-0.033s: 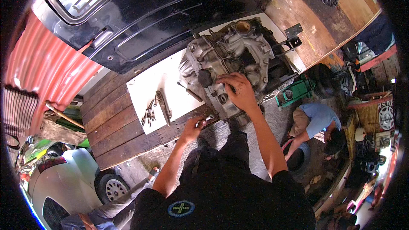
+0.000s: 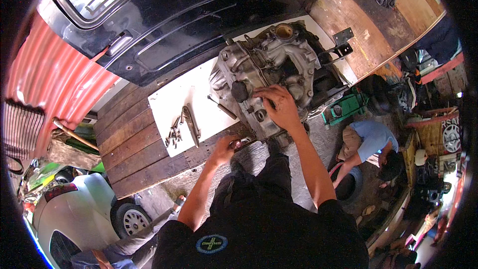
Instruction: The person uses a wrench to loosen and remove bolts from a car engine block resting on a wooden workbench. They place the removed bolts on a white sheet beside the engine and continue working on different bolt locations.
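A grey metal gearbox housing (image 2: 266,69) lies on the white sheet of the bench. On its near part rests my right hand (image 2: 280,103), fingers partly bent and spread from the thumb, touching the casing. My left hand (image 2: 224,150) is closed around a shiny metal wrench (image 2: 243,143) just off the bench's near edge, left of the housing; most of the wrench is hidden by the fingers. A dark rounded block (image 2: 239,91) sits on the housing beside my right fingertips. A slim bar-like tool (image 2: 222,107) lies left of the housing.
Several loose bolts (image 2: 174,134) and a long flat metal part (image 2: 190,125) lie on the white sheet (image 2: 162,107). A black vehicle panel (image 2: 169,25) stands behind the bench. At right, a person (image 2: 371,142) crouches by a tyre (image 2: 349,184) near a green floor jack (image 2: 341,109).
My left hand has turned slightly, and the wrench end has swung down and shows less. My right hand and the gearbox housing have not moved.
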